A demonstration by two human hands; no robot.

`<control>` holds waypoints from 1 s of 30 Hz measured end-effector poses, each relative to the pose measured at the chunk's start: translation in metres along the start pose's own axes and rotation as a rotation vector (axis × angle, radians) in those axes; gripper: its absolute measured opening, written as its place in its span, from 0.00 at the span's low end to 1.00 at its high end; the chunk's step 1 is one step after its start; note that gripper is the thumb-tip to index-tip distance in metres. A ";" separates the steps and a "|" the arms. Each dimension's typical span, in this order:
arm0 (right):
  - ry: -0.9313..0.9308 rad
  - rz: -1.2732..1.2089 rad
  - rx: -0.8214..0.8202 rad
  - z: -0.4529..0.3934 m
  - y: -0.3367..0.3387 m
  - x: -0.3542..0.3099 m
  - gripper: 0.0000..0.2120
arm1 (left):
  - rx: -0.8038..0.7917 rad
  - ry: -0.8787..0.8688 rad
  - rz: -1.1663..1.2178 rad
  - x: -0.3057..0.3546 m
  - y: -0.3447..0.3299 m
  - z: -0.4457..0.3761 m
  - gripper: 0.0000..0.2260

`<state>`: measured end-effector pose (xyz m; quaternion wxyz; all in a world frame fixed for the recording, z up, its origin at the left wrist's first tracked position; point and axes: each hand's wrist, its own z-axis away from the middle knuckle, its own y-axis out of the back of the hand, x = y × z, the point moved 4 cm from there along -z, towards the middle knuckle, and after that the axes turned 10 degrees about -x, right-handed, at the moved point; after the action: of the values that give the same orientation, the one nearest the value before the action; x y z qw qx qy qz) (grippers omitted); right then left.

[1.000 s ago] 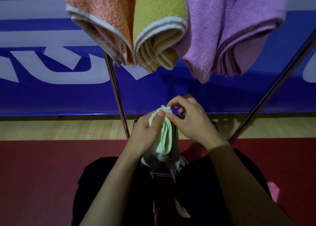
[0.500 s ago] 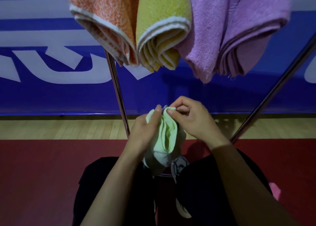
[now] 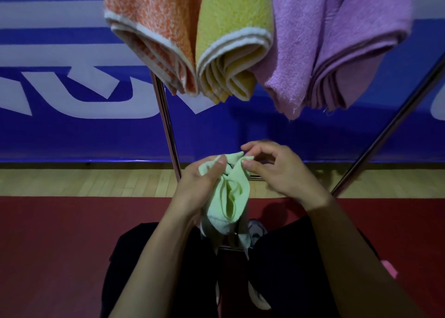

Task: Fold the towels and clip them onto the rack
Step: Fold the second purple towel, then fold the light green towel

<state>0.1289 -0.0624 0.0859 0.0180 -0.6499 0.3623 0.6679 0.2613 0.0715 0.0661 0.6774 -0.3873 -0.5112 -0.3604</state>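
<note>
Left hand [image 3: 199,185] raised at centre frame, forearm bare and angled up from lower left, fingers wrapped round a bunched pale green towel [image 3: 228,195] with the thumb pressed across its upper left edge. Right hand [image 3: 277,171] just beside it, forearm entering from lower right, thumb tip touching the towel's top right corner, index finger arched over that corner, remaining fingers loosely curled; unclear whether a firm pinch or only a light touch. Green towel soft and thin, gathered into lengthwise folds with a deep crease down the middle, lower end hanging between the wrists. Beneath the hands, black-clothed legs and a glimpse of a grey and white shoe [image 3: 256,228]. Behind the towel, two shiny metal rack legs: one [image 3: 166,125] rising at left, the other [image 3: 390,130] slanting up to the right. Above, three thick terry towels hanging folded, layered edges facing down: an orange towel [image 3: 154,29] with white trim, touching a yellow towel [image 3: 233,29] with white trim, then a fuzzy purple towel [image 3: 337,41] at right. Clips out of view. Floor in a dark red mat [image 3: 60,245] nearest, then a strip of pale wood boards [image 3: 84,183], backed by a blue banner [image 3: 72,130] with large white lettering.
</note>
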 end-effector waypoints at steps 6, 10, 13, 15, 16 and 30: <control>-0.077 -0.067 -0.010 0.001 -0.004 0.002 0.06 | -0.051 -0.034 -0.056 0.001 -0.008 0.001 0.11; -0.096 -0.013 0.023 0.001 -0.006 0.005 0.09 | -0.066 -0.046 -0.088 0.003 -0.009 0.002 0.08; -0.106 -0.030 0.043 0.000 -0.004 0.007 0.09 | -0.084 -0.038 -0.115 0.003 -0.010 0.002 0.06; -0.101 -0.070 0.051 0.000 -0.003 0.007 0.09 | -0.092 -0.034 -0.114 0.002 -0.010 0.002 0.05; -0.101 -0.109 0.050 0.000 -0.002 0.006 0.09 | -0.091 -0.037 -0.118 0.002 -0.010 0.002 0.05; -0.050 0.010 0.124 0.001 0.010 0.007 0.03 | -0.118 -0.076 -0.591 0.000 0.002 -0.003 0.06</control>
<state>0.1225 -0.0721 0.0843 0.0641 -0.6290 0.4055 0.6602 0.2644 0.0695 0.0654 0.4998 -0.2736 -0.6048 -0.5563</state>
